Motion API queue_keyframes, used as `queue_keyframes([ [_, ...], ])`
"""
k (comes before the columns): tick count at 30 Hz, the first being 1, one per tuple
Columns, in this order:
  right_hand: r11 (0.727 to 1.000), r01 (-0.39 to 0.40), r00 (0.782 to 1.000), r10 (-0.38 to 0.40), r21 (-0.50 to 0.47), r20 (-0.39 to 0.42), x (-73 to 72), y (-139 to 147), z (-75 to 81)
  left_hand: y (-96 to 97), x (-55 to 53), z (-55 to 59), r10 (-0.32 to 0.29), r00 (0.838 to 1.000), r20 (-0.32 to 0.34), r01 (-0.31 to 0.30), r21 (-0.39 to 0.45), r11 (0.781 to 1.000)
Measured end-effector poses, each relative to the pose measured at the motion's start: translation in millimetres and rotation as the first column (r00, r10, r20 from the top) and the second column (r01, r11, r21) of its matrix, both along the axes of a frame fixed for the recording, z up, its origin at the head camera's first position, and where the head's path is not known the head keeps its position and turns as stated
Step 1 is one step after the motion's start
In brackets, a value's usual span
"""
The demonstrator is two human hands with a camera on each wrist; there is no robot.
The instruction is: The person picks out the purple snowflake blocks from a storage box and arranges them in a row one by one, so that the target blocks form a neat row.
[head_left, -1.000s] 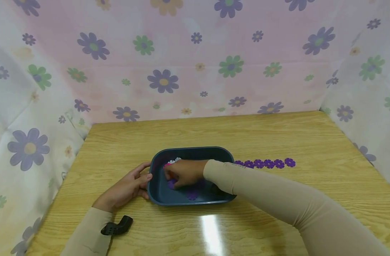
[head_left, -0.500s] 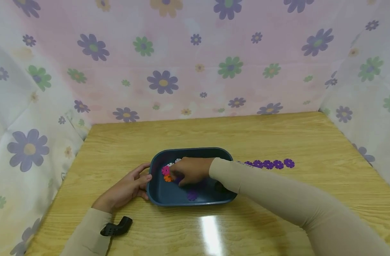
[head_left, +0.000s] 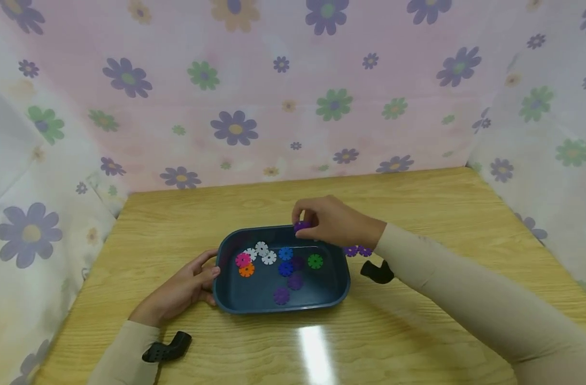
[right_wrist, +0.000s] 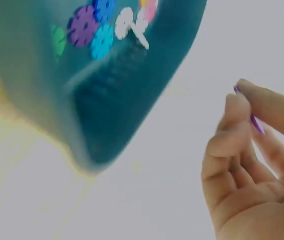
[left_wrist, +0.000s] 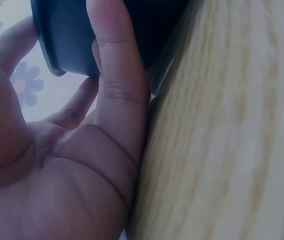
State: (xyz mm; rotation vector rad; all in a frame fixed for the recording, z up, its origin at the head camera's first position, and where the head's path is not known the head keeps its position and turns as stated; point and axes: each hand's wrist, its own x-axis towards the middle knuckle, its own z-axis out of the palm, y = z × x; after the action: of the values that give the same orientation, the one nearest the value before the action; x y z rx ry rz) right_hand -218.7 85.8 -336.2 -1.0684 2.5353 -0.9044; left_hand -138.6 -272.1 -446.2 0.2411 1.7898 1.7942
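My left hand (head_left: 179, 291) holds the left end of a dark blue plastic tub (head_left: 274, 309), with the thumb at the rim. In the left wrist view the fingers lie against the tub's outer wall (left_wrist: 69, 45), close to the tabletop. Above the tub's far rim, my right hand (head_left: 338, 222) pinches a purple flower-shaped plastic disc (head_left: 300, 226) between thumb and fingers; the right wrist view shows the disc (right_wrist: 257, 125) edge-on. Inside the tub lie more such discs: white (head_left: 261, 248), pink (head_left: 243, 260), orange (head_left: 247, 270), blue (head_left: 286, 268), green (head_left: 315, 261) and purple (head_left: 282, 295).
Purple discs (head_left: 357, 251) lie on the wooden table (head_left: 254, 347) just right of the tub; my right arm covers what lies beyond them. Black wrist pieces sit at both sleeves. A flower-printed cloth (head_left: 274, 160) encloses the table's back and sides.
My right hand has come up out of the tub, rightward and away from me, with a purple disc in its fingers. The left hand keeps its place on the tub. The head view has shifted slightly.
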Motion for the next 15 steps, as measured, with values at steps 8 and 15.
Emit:
queue_keyframes([
  [8,0.957,0.228,0.974,-0.226,-0.181,0.031,8.5,61.6,-6.9,0.0,0.9,-1.5,-0.008,1.0,-0.004,0.008,0.027,1.0],
  [15,0.908,0.35,0.937,-0.34,-0.231,0.084,18.6,100.1,-20.4,-0.2,1.6,-1.1,-0.011,1.0,0.0,0.011,0.018,1.0],
])
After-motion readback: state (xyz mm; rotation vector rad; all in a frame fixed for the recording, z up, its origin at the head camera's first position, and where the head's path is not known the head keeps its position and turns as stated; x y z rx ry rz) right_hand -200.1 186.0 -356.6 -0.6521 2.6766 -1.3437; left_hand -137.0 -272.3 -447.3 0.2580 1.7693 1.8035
